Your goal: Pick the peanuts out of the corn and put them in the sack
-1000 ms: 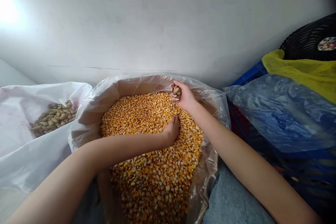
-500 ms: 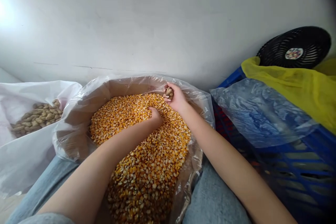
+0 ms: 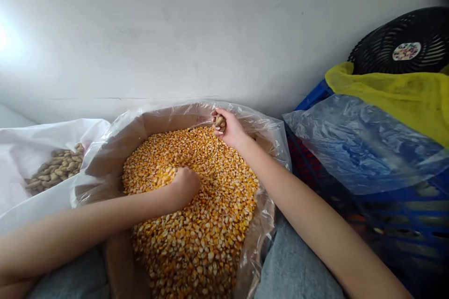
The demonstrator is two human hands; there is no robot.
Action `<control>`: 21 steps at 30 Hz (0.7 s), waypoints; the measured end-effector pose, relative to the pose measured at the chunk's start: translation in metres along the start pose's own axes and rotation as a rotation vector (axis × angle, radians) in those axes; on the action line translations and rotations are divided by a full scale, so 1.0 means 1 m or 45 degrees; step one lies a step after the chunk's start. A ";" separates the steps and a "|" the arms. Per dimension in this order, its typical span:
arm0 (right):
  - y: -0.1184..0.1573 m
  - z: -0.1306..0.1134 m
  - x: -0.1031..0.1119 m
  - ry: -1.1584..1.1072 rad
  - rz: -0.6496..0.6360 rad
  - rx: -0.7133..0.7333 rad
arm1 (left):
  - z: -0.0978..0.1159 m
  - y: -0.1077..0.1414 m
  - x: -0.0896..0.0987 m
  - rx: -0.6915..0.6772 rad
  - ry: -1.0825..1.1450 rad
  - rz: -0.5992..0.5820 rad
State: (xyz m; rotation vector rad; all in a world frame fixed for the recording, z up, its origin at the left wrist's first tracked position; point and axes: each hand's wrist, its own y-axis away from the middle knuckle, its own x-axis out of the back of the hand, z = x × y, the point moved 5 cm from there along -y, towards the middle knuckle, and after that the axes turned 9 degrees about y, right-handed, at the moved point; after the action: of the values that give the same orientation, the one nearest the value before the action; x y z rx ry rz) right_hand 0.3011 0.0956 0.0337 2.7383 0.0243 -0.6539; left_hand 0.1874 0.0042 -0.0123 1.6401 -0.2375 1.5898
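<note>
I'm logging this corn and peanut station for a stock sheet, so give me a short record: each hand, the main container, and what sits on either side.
left hand: pressed into loose corn kernels, fingers hidden
right hand: holding in-shell peanuts
main container: clear plastic liner filled with the corn
left side: white sack holding a peanut pile
right side: blue plastic crate, yellow bag, black fan

"What do we note beside the work area?"

"We record a black fan [image 3: 403, 42] above a yellow plastic bag [image 3: 389, 93], and a clear plastic sheet [image 3: 358, 145] draped over a blue plastic crate [image 3: 396, 215], against a white wall [image 3: 210, 32]."
</note>
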 end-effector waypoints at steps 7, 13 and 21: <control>-0.002 0.002 0.000 0.008 -0.001 0.003 | -0.014 0.018 0.033 -0.436 0.894 -0.364; -0.004 0.005 0.002 0.007 -0.007 -0.017 | -0.025 0.016 0.037 -0.424 1.657 -0.477; 0.000 0.038 -0.003 0.282 -0.125 -0.509 | -0.059 0.008 0.064 -0.222 1.506 0.370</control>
State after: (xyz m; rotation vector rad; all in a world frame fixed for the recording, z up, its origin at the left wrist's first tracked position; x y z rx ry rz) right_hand 0.2822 0.0839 0.0027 2.4150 0.3085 -0.3235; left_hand 0.1502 0.0625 0.0413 0.3496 0.0262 2.3912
